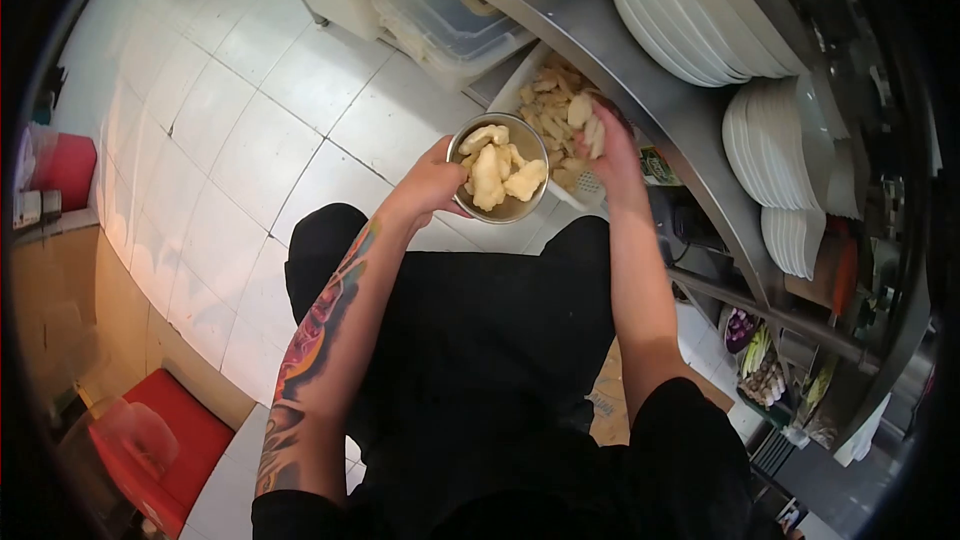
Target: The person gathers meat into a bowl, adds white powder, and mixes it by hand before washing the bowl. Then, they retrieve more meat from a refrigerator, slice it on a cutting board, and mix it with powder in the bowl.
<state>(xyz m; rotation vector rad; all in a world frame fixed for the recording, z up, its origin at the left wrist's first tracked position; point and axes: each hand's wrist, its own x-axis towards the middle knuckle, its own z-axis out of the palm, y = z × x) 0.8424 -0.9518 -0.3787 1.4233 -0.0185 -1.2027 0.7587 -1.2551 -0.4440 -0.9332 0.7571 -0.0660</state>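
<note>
Left hand gripping a small metal bowl heaped with pale battered pieces, right hand closed around more pieces above a white tray just beyond, stacked white plates far right on a steel counter, white tiled floor left.

Pieces in bowl, bowl left of tray, plates on shelf above tray
</note>
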